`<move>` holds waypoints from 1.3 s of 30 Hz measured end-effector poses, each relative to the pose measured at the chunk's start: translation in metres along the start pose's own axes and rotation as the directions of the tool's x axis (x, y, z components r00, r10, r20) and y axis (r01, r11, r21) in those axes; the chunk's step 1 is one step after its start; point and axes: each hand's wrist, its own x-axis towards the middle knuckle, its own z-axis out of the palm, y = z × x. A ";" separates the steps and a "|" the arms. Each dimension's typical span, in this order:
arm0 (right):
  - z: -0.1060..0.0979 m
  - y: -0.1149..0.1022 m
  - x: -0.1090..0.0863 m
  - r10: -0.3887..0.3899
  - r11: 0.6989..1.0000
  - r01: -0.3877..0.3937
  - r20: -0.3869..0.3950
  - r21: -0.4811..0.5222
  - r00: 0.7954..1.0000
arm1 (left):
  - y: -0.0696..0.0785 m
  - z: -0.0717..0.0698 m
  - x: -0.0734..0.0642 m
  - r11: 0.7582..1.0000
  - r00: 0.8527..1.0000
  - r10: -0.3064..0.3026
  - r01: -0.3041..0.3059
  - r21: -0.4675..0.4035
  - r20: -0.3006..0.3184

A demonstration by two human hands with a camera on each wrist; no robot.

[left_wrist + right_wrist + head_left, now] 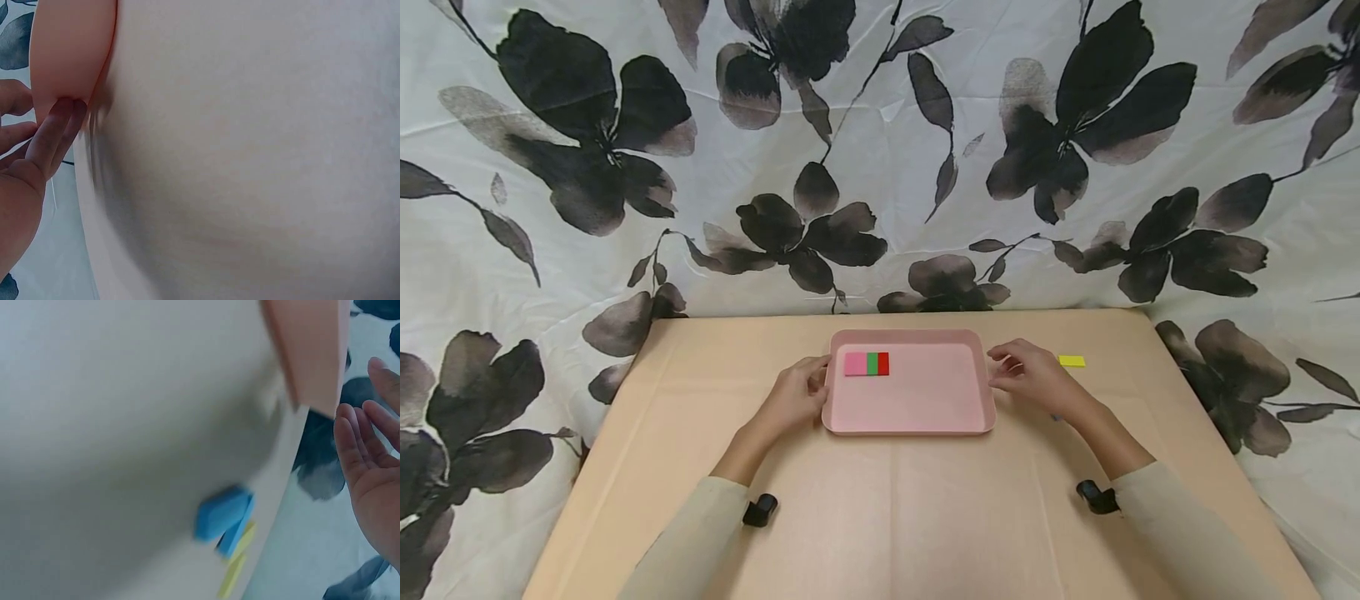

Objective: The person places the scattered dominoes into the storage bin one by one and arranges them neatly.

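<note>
A pink tray point(925, 408) lies on the table near its far edge. In its upper left, a pink piece point(855, 364), a thin green piece point(872, 364) and a red piece point(883, 364) sit side by side in a row. My left hand point(800, 390) holds the tray's left edge, with two fingertips against the outer wall in the left wrist view. On the other side my right hand point(1030, 372) is right at the tray's right rim. Its fingers are loosely bent and spread, with nothing held between them.
Right of the tray, a yellow piece point(1072, 361) lies on the table point(850, 517). Blue blocks point(224, 514) and yellow pieces point(232, 575) show in the right wrist view, the blue mostly hidden by my right arm from above. Floral cloth point(925, 125) hangs behind.
</note>
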 end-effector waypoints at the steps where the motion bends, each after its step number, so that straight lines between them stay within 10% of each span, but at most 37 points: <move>1: -0.002 0.005 -0.003 -0.010 1.000 0.010 -0.009 0.004 1.000 | 0.000 0.000 0.000 1.000 1.000 0.001 -0.001 0.001 -0.002; 19: -0.022 0.056 -0.063 0.081 0.991 -0.085 -0.040 -0.107 0.996 | 0.002 -0.001 0.001 1.000 1.000 -0.005 0.005 0.007 0.019; 39: -0.012 0.063 -0.077 0.107 0.992 -0.108 -0.017 -0.073 0.994 | -0.002 -0.002 -0.001 1.000 1.000 0.015 -0.016 0.019 0.004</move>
